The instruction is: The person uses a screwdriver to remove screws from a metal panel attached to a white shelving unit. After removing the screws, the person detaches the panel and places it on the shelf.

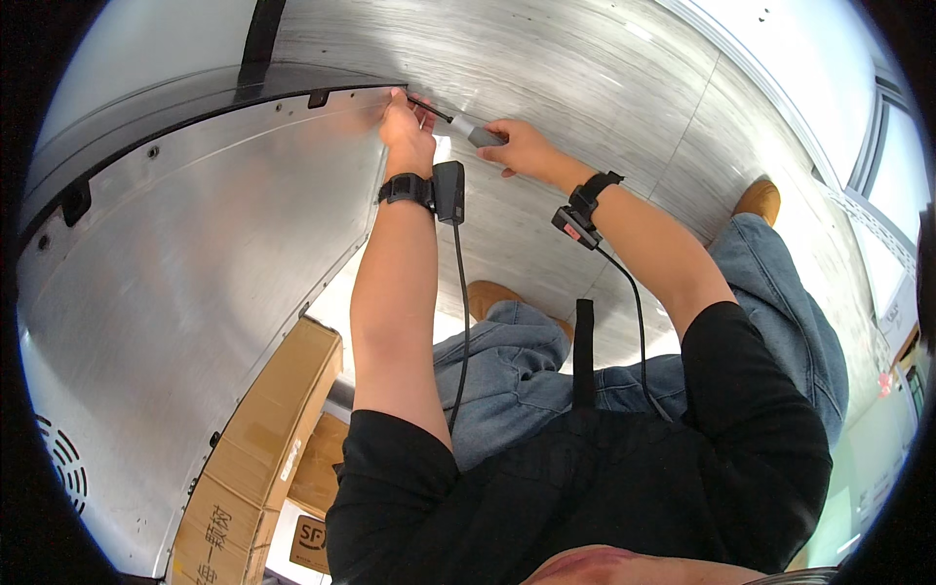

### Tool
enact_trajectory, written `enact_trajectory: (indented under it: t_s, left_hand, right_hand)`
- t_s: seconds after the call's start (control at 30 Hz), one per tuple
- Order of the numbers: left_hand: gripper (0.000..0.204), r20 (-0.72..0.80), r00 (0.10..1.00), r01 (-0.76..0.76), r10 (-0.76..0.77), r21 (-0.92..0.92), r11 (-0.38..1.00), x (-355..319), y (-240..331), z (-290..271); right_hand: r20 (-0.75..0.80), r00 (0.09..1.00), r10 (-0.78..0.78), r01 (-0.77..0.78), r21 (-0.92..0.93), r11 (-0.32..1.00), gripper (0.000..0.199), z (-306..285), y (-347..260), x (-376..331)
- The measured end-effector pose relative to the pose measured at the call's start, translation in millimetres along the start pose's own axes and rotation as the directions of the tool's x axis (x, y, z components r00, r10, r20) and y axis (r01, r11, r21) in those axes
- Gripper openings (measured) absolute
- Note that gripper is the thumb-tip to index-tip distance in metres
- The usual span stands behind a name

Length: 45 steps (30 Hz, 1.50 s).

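The right hand (pixel 522 148) grips a grey-handled screwdriver (pixel 466 127), its thin tip aimed at the top corner of the big metal panel (pixel 185 273). The left hand (pixel 405 122) pinches at that same corner, fingers close together. I think it is best to keep the tool straight and push gently – the panel edge looks sharp. A cardboard box (pixel 258 439) sits below – the floor (pixel 604 88) beyond is open

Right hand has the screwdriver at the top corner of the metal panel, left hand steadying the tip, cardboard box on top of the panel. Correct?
Not quite. In the head view the cardboard box sits beside the metal panel, at its lower edge, not on top. The rest holds: right hand grips the screwdriver, left hand at its tip by the panel's top corner.
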<state>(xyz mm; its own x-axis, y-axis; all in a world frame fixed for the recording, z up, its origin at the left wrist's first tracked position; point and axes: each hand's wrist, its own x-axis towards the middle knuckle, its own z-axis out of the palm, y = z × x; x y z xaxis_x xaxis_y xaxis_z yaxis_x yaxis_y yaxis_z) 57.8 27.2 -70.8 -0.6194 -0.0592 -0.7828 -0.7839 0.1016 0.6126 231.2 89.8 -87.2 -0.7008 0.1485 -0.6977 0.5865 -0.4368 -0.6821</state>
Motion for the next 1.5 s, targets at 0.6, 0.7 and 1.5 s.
enact_trajectory:
  t_s: [0.6, 0.7, 1.5]
  left_hand:
    - [0.014, 0.003, 1.0, 0.029, -0.029, 0.012, 1.0, -6, 6, 2]
    - [0.015, 0.032, 0.999, 0.04, -0.04, 0.005, 0.999, -2, 7, -1]
    - [0.019, 0.133, 0.99, 0.065, -0.048, -0.127, 0.99, 1, -1, -4]
  right_hand:
    - [-0.073, 0.991, -0.109, 0.106, -0.049, 0.993, 0.048, 5, -3, -10]
    - [-0.129, 0.98, -0.152, 0.141, -0.094, 0.986, 0.046, 8, -4, -11]
    - [-0.144, 0.932, -0.332, 0.267, -0.348, 0.899, 0.047, 8, 6, 7]
